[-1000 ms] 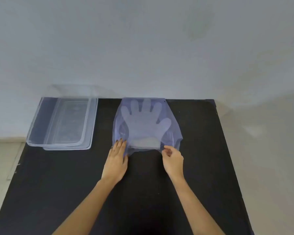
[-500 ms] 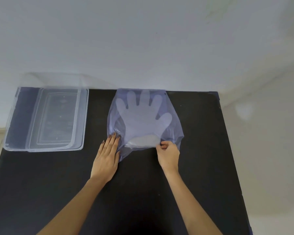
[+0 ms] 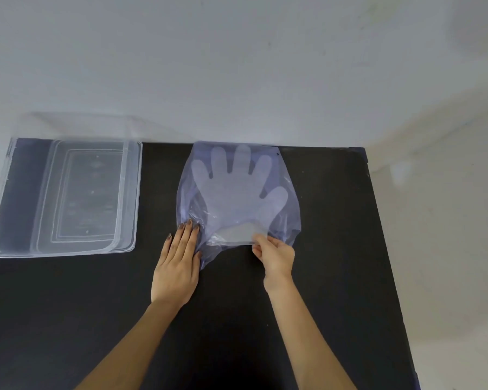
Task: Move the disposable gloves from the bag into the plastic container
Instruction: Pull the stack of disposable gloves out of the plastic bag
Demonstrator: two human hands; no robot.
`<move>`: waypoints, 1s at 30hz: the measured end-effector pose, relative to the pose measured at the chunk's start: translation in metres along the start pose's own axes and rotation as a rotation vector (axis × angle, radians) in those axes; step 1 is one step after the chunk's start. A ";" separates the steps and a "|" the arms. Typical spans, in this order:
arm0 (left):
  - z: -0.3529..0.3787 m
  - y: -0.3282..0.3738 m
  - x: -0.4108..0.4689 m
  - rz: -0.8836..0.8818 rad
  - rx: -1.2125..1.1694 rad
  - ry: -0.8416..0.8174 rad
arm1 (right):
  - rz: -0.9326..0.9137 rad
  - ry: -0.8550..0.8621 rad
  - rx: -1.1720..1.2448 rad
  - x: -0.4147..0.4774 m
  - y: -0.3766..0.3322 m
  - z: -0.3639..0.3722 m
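A thin bluish plastic bag [image 3: 289, 218] lies flat at the back middle of the black table [image 3: 335, 277], mouth toward me. Inside it a stack of clear disposable gloves [image 3: 237, 190] shows through, fingers pointing away. My left hand [image 3: 178, 263] lies flat, fingers together, pressing the bag's near left corner onto the table. My right hand [image 3: 275, 253] pinches the near edge at the bag's mouth, where the glove cuffs lie; whether it grips the cuffs or only the bag film I cannot tell. The clear plastic container [image 3: 12, 192] stands at the back left, apart from both hands.
The container's clear lid [image 3: 130, 192] seems to lie with the container, overlapping it. A pale wall rises right behind the table's back edge. The table's right edge drops to a light floor [image 3: 448, 249].
The view has shifted slightly, so the container sits further left in frame. My right hand's fingers have closed tighter on the bag's near edge. My left hand stays pressed on the corner.
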State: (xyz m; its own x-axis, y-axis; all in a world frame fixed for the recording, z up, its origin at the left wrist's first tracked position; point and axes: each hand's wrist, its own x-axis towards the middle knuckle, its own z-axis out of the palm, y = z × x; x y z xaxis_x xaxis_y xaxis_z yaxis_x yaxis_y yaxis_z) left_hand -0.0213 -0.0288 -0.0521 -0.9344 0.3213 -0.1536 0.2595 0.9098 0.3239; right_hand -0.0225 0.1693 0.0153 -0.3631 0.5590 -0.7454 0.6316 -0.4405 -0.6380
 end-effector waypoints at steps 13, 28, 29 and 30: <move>0.001 -0.001 0.001 0.003 -0.015 -0.007 | 0.081 -0.034 0.261 -0.001 -0.002 0.003; 0.001 -0.001 0.000 0.013 -0.029 0.017 | 0.066 -0.053 0.333 -0.009 0.009 -0.007; 0.002 0.000 0.000 0.013 -0.023 0.015 | 0.059 -0.047 0.339 -0.009 0.010 -0.007; 0.002 0.000 0.000 0.011 -0.017 0.013 | 0.053 -0.048 0.341 -0.010 0.010 -0.008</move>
State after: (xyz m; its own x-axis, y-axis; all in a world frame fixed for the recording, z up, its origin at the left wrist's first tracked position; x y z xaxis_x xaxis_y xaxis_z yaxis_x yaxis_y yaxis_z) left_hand -0.0208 -0.0286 -0.0544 -0.9346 0.3279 -0.1378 0.2658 0.9014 0.3417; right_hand -0.0068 0.1652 0.0180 -0.3727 0.4988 -0.7825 0.3884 -0.6819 -0.6198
